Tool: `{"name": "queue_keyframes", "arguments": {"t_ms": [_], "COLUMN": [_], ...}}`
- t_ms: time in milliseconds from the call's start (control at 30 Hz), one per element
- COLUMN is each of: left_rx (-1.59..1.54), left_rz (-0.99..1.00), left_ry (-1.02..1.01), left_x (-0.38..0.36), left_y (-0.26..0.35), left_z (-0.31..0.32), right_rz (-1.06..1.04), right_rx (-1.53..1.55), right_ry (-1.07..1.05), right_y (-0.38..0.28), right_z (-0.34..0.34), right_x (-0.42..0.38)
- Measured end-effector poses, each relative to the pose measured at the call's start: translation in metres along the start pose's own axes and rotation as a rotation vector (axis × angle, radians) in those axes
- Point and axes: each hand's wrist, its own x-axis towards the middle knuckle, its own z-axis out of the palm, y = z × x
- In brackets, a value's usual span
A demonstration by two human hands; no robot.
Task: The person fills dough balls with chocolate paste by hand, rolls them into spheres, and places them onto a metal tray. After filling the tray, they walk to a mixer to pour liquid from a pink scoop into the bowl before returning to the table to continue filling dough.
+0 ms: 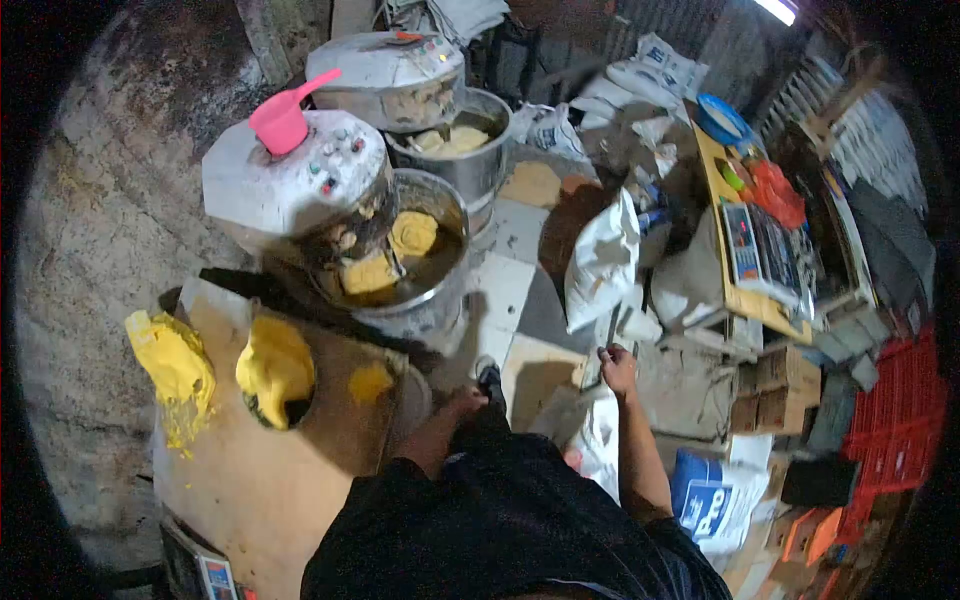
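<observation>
My left hand hangs low in front of my body, above my shoe. It is blurred and its fingers are not clear. My right hand is held out forward over the floor with its fingers curled in; whether anything is inside them I cannot make out. Nearest to it stands a white sack. To the left, a worktable carries a yellow dough lump and a bowl heaped with yellow dough. Beyond it, a mixer bowl holds yellow dough.
A pink dipper sits on the near mixer. Behind is a second mixer. On the right, a yellow-topped table holds a scale and a blue basin. Red crates and cardboard boxes stand nearby.
</observation>
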Motion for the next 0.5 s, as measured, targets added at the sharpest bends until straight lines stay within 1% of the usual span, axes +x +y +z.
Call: {"name": "queue_keyframes", "arguments": {"t_ms": [33, 67, 100, 167, 200, 233, 267, 300, 333, 367, 400, 433, 467, 500], "left_rx": [0.097, 0.196, 0.275, 0.355, 0.355, 0.321, 0.457, 0.444, 0.454, 0.386, 0.319, 0.256, 0.300, 0.346], "left_rz": [0.048, 0.098, 0.139, 0.256, 0.396, 0.583, 0.765, 0.366, -0.036, 0.052, 0.141, 0.230, 0.191, 0.154], "left_ry": [0.011, 0.031, 0.046, 0.023, 0.035, 0.067, 0.174, 0.184, 0.185, 0.206, 0.221, 0.230, 0.182, 0.134], "left_x": [0.029, 0.053, 0.078, 0.123, 0.144, 0.157, 0.170, 0.181, 0.189, 0.183, 0.170, 0.157, 0.187, 0.205], "left_y": [-0.001, 0.000, 0.000, -0.006, -0.006, 0.001, 0.012, 0.019, 0.029, 0.040, 0.057, 0.073, 0.035, 0.015], "left_z": [-0.014, -0.028, -0.042, -0.066, -0.081, -0.096, -0.107, -0.115, -0.124, -0.143, -0.164, -0.185, -0.171, -0.166], "right_rz": [-0.066, -0.095, -0.115, -0.099, -0.029, -0.166, -0.125, -0.077, -0.126, -0.124, -0.196, -0.387, -0.169, -0.210], "right_rx": [0.060, 0.265, 0.111, 0.324, 0.292, 0.355, 0.409, 0.467, 0.465, 0.554, 0.618, 0.527, 0.604, 0.642], "right_ry": [0.034, 0.005, -0.048, -0.258, -0.365, -0.375, -0.396, -0.417, -0.323, -0.255, -0.213, -0.113, -0.222, -0.256], "right_y": [-0.016, 0.003, -0.032, -0.029, -0.061, -0.051, -0.057, -0.060, -0.067, -0.078, -0.082, -0.072, -0.092, -0.087], "right_z": [0.011, 0.039, 0.037, 0.070, 0.060, 0.074, 0.073, 0.072, 0.071, 0.068, 0.066, 0.075, 0.065, 0.076], "right_x": [0.037, 0.076, 0.096, 0.146, 0.161, 0.192, 0.222, 0.248, 0.274, 0.302, 0.333, 0.373, 0.399, 0.440]}}
